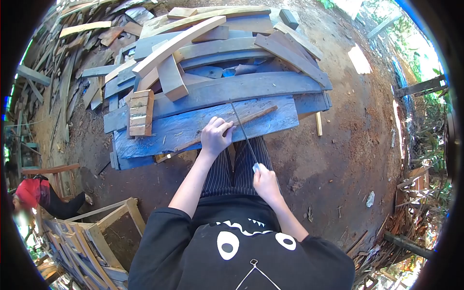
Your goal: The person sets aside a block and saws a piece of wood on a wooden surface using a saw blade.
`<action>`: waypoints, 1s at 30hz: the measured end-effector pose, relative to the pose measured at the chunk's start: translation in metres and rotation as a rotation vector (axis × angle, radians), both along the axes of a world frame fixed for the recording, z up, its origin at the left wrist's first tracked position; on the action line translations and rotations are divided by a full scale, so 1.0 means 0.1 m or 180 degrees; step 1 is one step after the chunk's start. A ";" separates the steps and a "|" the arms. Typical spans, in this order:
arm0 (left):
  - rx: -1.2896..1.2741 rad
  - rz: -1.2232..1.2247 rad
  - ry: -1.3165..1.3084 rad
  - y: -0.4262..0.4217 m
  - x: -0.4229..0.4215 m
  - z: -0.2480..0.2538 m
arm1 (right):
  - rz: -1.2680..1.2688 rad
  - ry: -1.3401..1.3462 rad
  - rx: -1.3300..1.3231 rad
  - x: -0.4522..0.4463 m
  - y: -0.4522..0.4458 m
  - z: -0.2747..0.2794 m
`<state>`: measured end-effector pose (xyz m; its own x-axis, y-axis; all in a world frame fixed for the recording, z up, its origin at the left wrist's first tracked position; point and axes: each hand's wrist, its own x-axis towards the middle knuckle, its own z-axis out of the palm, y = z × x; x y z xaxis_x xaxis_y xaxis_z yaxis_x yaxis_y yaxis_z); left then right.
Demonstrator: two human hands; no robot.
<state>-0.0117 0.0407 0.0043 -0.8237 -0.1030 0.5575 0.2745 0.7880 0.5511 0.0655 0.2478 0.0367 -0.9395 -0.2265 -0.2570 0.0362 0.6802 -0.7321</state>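
Note:
My left hand [216, 137] is closed on a narrow wooden strip [258, 115], pressing it down on a broad weathered plank [166, 130]. The strip lies slantwise, its lower left end past the plank's near edge. In my right hand [265, 182] is the handle of what looks like a handsaw [245, 137], its long, thin dark blade seen almost edge-on. That blade crosses the strip just right of my left fingers, its tip pointing away from me. Whether it has cut into the wood cannot be made out.
Stacked boards and curved timbers [217, 46] cover the bench beyond the plank. A wood block [141, 113] stands at its left. Scrap wood [72, 53] is heaped at far left. A wooden frame [113, 224] and a person in red [31, 193] are at lower left.

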 end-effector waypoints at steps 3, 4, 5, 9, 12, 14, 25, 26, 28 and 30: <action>-0.0007 -0.0052 0.0017 -0.02 0.01 0.00 | 0.0057 0.0174 -0.0028 -0.27 -0.22 -0.16; 0.0001 -0.0048 0.0043 0.00 0.00 0.00 | 0.0051 0.0245 -0.0069 -0.44 -0.33 -0.24; 0.0001 -0.0031 0.0029 0.02 0.01 -0.01 | 0.0053 0.0308 -0.0101 -0.57 -0.42 -0.31; -0.0064 0.0037 -0.0006 0.01 0.03 0.00 | 0.0002 0.0206 0.0046 -0.40 -0.32 -0.26; -0.0033 0.0014 0.0004 0.00 -0.01 0.00 | -0.0001 0.0118 -0.0024 -0.02 -0.03 -0.14; 0.0002 -0.0032 -0.0009 0.01 0.01 -0.02 | 0.0000 0.0050 0.0058 0.02 0.01 -0.05; -0.0064 0.0063 0.0034 0.02 0.01 0.01 | -0.0018 0.0219 -0.0078 -0.12 -0.14 -0.17; -0.0033 0.0035 0.0036 0.02 -0.01 0.01 | -0.0016 0.0118 -0.0020 0.00 -0.04 -0.13; 0.0026 -0.0027 0.0001 0.00 0.00 -0.01 | -0.0041 0.0004 -0.0006 0.07 0.03 -0.06; 0.0026 -0.0041 -0.0037 -0.01 0.02 -0.01 | 0.0038 0.0135 -0.0100 -0.09 -0.08 -0.11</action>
